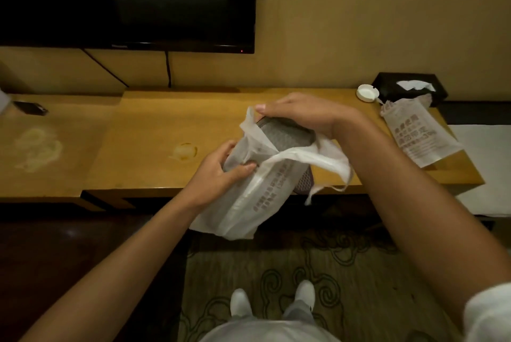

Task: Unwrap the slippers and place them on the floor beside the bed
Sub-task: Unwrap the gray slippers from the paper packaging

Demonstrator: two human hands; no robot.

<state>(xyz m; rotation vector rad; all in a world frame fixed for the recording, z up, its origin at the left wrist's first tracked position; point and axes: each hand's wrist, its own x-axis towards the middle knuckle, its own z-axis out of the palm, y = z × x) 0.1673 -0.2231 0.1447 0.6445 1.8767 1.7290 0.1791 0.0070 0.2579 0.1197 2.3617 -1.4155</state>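
A white printed wrapper bag (249, 203) hangs in the air in front of the desk edge, torn open at its top. Grey textured slippers (284, 135) stick out of the opening. My left hand (221, 173) grips the bag and the slippers from the left side. My right hand (301, 114) comes over the top, pinching the bag's upper edge between thumb and fingers. A loose torn strip of the bag (329, 173) droops to the right. A second wrapped package (417, 134) with printed text lies on the desk at right.
A long wooden desk (154, 131) runs below a wall-mounted TV (124, 1). On it stand a white ashtray (366, 92), a black tissue box (409, 87) and a dark remote (30, 107). Patterned carpet (345, 272) and my white shoes (240, 303) are below.
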